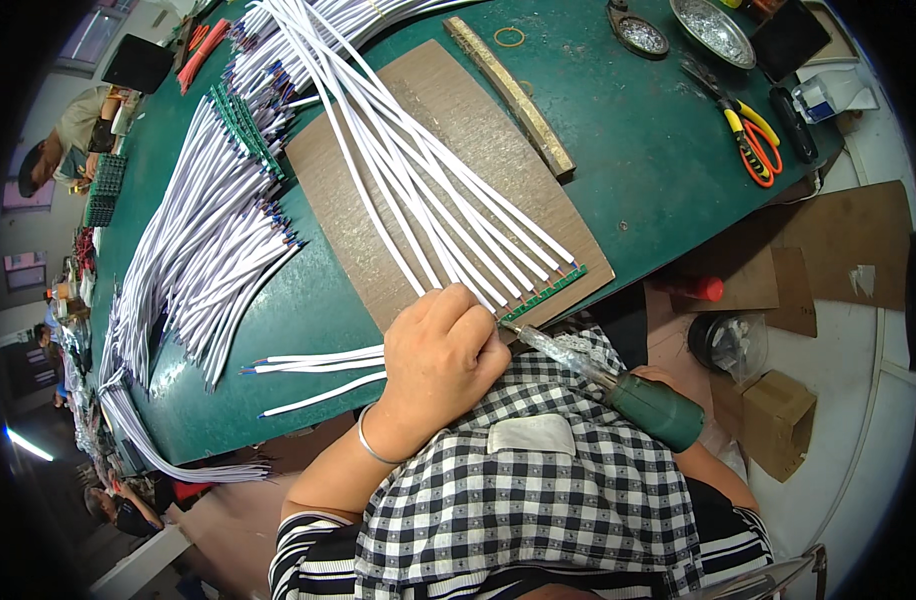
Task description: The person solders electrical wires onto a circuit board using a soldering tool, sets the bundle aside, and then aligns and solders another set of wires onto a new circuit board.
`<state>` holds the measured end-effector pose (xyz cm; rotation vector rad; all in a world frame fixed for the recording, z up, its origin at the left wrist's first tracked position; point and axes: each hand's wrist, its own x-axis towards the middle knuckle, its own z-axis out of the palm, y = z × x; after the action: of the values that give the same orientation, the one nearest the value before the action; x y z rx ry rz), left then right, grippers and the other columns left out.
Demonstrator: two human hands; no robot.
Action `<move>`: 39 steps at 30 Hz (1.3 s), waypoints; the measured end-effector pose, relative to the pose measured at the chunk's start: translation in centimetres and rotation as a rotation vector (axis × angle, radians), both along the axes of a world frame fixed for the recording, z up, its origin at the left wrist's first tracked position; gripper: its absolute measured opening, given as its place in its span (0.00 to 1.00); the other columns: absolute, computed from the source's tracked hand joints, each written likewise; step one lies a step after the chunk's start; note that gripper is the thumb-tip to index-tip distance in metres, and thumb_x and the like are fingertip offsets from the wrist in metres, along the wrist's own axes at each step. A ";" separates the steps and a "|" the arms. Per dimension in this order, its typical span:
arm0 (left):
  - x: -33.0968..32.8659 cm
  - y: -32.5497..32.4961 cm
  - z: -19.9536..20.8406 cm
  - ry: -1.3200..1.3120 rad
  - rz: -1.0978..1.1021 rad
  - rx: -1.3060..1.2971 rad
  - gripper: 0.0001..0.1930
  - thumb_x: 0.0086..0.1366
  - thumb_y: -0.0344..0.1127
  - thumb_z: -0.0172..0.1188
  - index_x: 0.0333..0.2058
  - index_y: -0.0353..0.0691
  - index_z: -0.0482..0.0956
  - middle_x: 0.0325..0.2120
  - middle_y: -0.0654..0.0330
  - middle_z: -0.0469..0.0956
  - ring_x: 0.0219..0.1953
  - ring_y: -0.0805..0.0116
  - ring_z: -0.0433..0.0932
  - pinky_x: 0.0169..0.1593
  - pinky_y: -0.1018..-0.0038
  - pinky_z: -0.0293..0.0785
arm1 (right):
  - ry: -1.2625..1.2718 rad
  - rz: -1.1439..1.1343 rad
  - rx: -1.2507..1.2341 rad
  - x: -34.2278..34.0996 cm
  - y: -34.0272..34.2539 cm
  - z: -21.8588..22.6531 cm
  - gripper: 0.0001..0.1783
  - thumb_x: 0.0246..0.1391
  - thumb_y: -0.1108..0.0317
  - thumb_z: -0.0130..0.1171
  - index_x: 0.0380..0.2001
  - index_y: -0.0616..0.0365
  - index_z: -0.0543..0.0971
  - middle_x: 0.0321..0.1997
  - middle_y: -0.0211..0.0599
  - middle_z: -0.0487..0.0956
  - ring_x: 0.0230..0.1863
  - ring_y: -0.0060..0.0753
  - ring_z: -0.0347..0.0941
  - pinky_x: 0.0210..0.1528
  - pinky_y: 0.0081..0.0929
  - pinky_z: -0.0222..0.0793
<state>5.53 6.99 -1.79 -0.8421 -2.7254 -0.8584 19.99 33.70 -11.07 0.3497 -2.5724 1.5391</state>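
Observation:
My left hand (446, 345) is closed on a white cable at the near end of a green circuit board strip (550, 291). Several white cables (430, 165) fan out from that strip, across a brown board (328, 185) on the table. In my right hand (662, 376), mostly hidden behind the handle, is a soldering iron (656, 408) with a green grip. Its tip points at the strip's left end, beside my left fingers; whether it touches cannot be made out. Loose white cables (318, 363) lie left of my left hand.
Large cable bundles (193, 220) cover the green table's left side, with circuit strips (246, 130) on them. A bar (513, 98) lies along the brown board. Cutters (753, 145), a metal dish (713, 30) and a small tin (638, 35) sit far right. Another person (73, 135) works far left.

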 end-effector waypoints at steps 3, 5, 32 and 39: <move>0.0 0.0 0.1 0.003 0.002 0.005 0.08 0.38 0.25 0.62 0.19 0.39 0.71 0.20 0.59 0.68 0.21 0.60 0.70 0.24 0.68 0.66 | 0.028 -0.035 0.115 0.2 0.0 0.0 0.19 0.41 0.64 0.68 0.37 0.56 0.75 0.34 0.34 0.79 0.36 0.38 0.78 0.38 0.30 0.75; 0.1 0.0 0.1 0.006 0.004 0.010 0.08 0.38 0.25 0.62 0.19 0.39 0.71 0.19 0.59 0.68 0.21 0.60 0.70 0.24 0.68 0.66 | -0.006 -0.009 0.065 0.1 0.0 0.1 0.19 0.40 0.64 0.69 0.37 0.55 0.76 0.33 0.33 0.79 0.35 0.38 0.78 0.37 0.30 0.75; 0.3 -0.4 0.1 0.040 -0.003 -0.010 0.09 0.41 0.31 0.62 0.20 0.43 0.70 0.23 0.60 0.67 0.27 0.60 0.70 0.31 0.65 0.65 | -0.121 0.182 -0.030 -2.8 1.3 5.3 0.25 0.59 0.63 0.46 0.53 0.72 0.69 0.28 0.42 0.78 0.28 0.34 0.74 0.33 0.30 0.70; -2.7 -7.3 1.5 0.118 0.279 -0.146 0.06 0.50 0.33 0.65 0.28 0.42 0.78 0.28 0.60 0.75 0.35 0.58 0.72 0.41 0.65 0.65 | -0.228 0.041 -0.115 -2.8 0.8 6.0 0.31 0.57 0.48 0.50 0.49 0.67 0.76 0.27 0.35 0.78 0.30 0.29 0.75 0.37 0.24 0.69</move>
<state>2.80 -0.34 -0.30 -0.4982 -2.7370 -0.5422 17.18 34.47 -5.04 0.2276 -2.6392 1.8305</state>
